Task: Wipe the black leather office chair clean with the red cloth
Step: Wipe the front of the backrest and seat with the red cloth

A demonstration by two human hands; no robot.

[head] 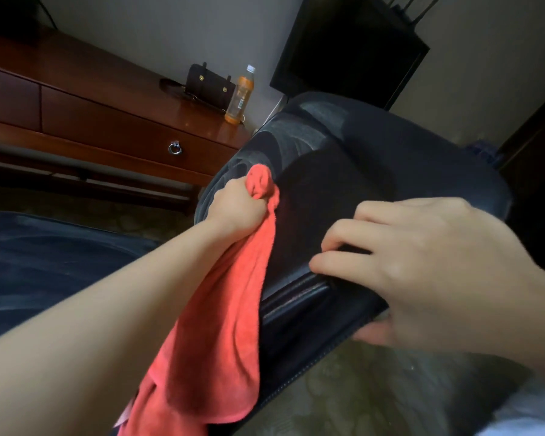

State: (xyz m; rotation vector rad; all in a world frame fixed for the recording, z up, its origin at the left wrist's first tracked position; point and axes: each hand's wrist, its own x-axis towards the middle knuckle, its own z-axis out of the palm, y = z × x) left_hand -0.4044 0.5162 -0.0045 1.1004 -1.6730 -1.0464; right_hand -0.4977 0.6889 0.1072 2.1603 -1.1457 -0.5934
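The red cloth [221,294] is gripped, bunched, in the left hand [236,206] against the chair [422,158]; its near edge is clasped by the right hand [428,265]

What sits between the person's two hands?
In the head view, only the black leather chair lies between the left hand, which grips the red cloth, and the right hand.
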